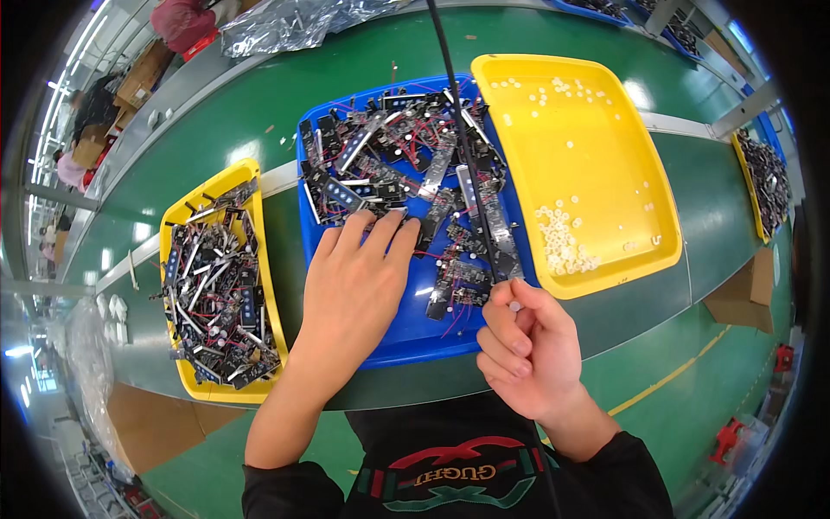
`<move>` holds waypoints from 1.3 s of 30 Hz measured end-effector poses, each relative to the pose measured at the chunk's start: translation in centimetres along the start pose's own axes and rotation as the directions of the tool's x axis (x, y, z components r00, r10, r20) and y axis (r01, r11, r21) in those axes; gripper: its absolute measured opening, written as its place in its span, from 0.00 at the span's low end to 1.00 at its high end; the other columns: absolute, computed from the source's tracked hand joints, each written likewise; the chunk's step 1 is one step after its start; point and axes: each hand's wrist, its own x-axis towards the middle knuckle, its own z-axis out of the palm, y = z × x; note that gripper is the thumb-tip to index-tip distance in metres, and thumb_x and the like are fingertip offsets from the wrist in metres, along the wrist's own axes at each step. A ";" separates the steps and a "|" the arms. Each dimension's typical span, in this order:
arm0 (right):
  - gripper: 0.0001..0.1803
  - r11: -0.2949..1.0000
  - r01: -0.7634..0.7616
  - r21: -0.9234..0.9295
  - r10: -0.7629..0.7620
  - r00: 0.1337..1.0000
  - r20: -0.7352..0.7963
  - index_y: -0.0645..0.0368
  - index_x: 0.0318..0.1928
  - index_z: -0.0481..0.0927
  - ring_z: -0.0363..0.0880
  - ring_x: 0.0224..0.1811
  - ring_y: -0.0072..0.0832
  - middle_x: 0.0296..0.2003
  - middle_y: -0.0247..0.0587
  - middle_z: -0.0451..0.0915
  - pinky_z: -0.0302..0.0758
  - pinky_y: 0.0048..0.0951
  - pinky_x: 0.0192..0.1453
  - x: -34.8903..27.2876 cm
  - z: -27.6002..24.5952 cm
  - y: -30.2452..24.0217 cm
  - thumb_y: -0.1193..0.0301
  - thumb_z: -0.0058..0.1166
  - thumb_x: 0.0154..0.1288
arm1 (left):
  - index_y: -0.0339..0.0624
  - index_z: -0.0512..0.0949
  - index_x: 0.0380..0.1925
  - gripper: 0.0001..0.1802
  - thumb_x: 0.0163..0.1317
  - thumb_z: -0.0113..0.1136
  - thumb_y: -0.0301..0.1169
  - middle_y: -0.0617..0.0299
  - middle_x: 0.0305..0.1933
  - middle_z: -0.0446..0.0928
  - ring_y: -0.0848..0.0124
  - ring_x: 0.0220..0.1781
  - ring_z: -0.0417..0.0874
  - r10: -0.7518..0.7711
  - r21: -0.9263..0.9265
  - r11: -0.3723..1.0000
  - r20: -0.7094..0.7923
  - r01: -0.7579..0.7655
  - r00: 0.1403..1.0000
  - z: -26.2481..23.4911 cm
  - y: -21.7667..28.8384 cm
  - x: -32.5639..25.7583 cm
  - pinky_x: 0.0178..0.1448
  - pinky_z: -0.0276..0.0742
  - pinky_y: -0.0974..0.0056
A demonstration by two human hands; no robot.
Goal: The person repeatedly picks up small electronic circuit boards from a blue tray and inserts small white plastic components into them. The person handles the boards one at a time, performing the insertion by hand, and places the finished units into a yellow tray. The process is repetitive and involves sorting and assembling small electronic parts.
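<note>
My left hand (pixel 354 281) reaches over a blue tray (pixel 406 333), fingers apart and bent, fingertips touching a heap of small circuit boards (pixel 346 195) with thin red wires. Its thumb is hidden, and I see nothing plainly gripped in it. By the tray's near right corner, my right hand (pixel 540 355) is closed, pinching a small white round plastic piece (pixel 515 306) between thumb and fingers. A thin black cable (pixel 464 138) runs down across the tray toward those fingertips; whether they touch it I cannot tell.
A yellow tray (pixel 596 186) on the right holds loose white round pieces. Another yellow tray (pixel 270 320) on the left is piled with circuit boards. Silver plastic sheeting (pixel 285 26) lies at the far side. A cardboard box (pixel 745 290) stands at the right.
</note>
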 end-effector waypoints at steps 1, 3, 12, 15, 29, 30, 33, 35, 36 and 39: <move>0.18 0.997 0.066 -0.030 -0.066 0.998 0.007 0.60 0.47 0.75 0.62 0.15 0.22 0.27 0.36 0.73 0.62 0.21 0.21 0.0 -0.2 -0.1 0.63 0.34 0.68 | 0.41 0.73 0.47 0.22 0.48 0.60 0.28 0.63 0.49 0.74 0.63 0.51 0.70 0.012 -0.023 1.000 -0.002 -0.012 1.000 0.8 -0.1 0.3 0.51 0.67 0.60; 0.20 0.974 0.166 -0.155 -0.182 0.978 -0.099 0.64 0.51 0.72 0.66 0.18 0.24 0.28 0.40 0.73 0.65 0.22 0.24 0.4 1.2 -0.2 0.64 0.33 0.68 | 0.41 0.73 0.46 0.22 0.46 0.59 0.25 0.62 0.46 0.74 0.64 0.49 0.71 -0.006 -0.023 1.000 0.007 0.006 1.000 0.6 0.0 0.4 0.49 0.67 0.61; 0.20 0.835 0.307 -0.457 -0.296 0.950 0.096 0.70 0.56 0.66 0.72 0.21 0.22 0.31 0.48 0.77 0.68 0.18 0.24 -1.2 0.2 -4.3 0.68 0.34 0.71 | 0.36 0.78 0.34 0.13 0.44 0.62 0.20 0.60 0.30 0.71 0.62 0.36 0.70 -0.129 -0.237 0.967 -0.156 0.090 0.979 0.2 -0.3 -0.3 0.41 0.67 0.61; 0.19 0.798 0.338 -0.499 -0.322 0.939 0.121 0.70 0.54 0.70 0.66 0.18 0.18 0.26 0.42 0.75 0.62 0.16 0.21 -0.4 -0.6 -3.8 0.70 0.35 0.70 | 0.33 0.78 0.31 0.07 0.50 0.60 0.18 0.58 0.33 0.74 0.68 0.37 0.73 -0.354 -0.700 0.692 -0.116 0.176 0.928 -0.6 -0.4 -0.6 0.41 0.69 0.67; 0.14 0.424 0.264 -0.867 -0.354 0.929 0.110 0.64 0.48 0.76 0.69 0.22 0.13 0.35 0.39 0.77 0.66 0.14 0.26 2.9 3.5 0.1 0.82 0.50 0.61 | 0.33 0.69 0.41 0.10 0.60 0.53 0.24 0.51 0.34 0.76 0.69 0.35 0.79 -0.374 -0.836 -0.543 0.326 0.080 0.868 0.2 0.3 -2.3 0.36 0.76 0.69; 0.13 0.325 0.333 -0.885 -0.404 0.895 0.188 0.64 0.47 0.77 0.68 0.22 0.12 0.34 0.38 0.77 0.66 0.14 0.26 3.2 3.2 0.1 0.82 0.50 0.61 | 0.33 0.68 0.41 0.11 0.59 0.54 0.23 0.51 0.33 0.76 0.69 0.35 0.79 -0.349 -0.838 -0.538 0.322 0.093 0.880 0.3 0.6 -2.4 0.36 0.76 0.70; 0.10 0.144 0.426 -0.893 -0.485 0.817 0.312 0.64 0.43 0.79 0.67 0.22 0.12 0.32 0.36 0.75 0.64 0.15 0.25 3.8 2.5 0.3 0.82 0.53 0.59 | 0.35 0.66 0.44 0.14 0.58 0.55 0.24 0.55 0.28 0.74 0.70 0.30 0.76 -0.353 -0.876 -0.467 0.308 0.119 0.883 0.3 1.3 -2.5 0.35 0.73 0.68; 0.10 0.214 0.388 -0.896 -0.492 0.836 0.244 0.64 0.41 0.80 0.67 0.21 0.13 0.31 0.35 0.74 0.63 0.16 0.25 3.7 3.0 0.5 0.82 0.53 0.58 | 0.35 0.64 0.45 0.16 0.59 0.55 0.26 0.58 0.24 0.71 0.70 0.27 0.73 -0.396 -0.893 -0.421 0.338 0.158 0.853 -0.2 1.9 -2.4 0.35 0.72 0.66; 0.10 0.172 0.400 -0.900 -0.484 0.830 0.276 0.64 0.41 0.79 0.67 0.21 0.13 0.31 0.35 0.74 0.63 0.16 0.25 3.7 2.8 0.5 0.83 0.54 0.57 | 0.35 0.64 0.46 0.17 0.58 0.55 0.24 0.58 0.26 0.71 0.70 0.29 0.74 -0.365 -0.869 -0.476 0.335 0.136 0.869 0.0 1.9 -2.7 0.36 0.72 0.67; 0.10 0.107 0.428 -0.897 -0.450 0.826 0.340 0.64 0.40 0.79 0.67 0.21 0.13 0.32 0.36 0.75 0.63 0.16 0.25 3.8 1.9 0.6 0.84 0.54 0.56 | 0.35 0.63 0.50 0.22 0.56 0.55 0.20 0.57 0.31 0.72 0.72 0.35 0.75 -0.280 -0.757 -0.646 0.360 0.103 0.890 0.3 1.7 -3.2 0.40 0.73 0.68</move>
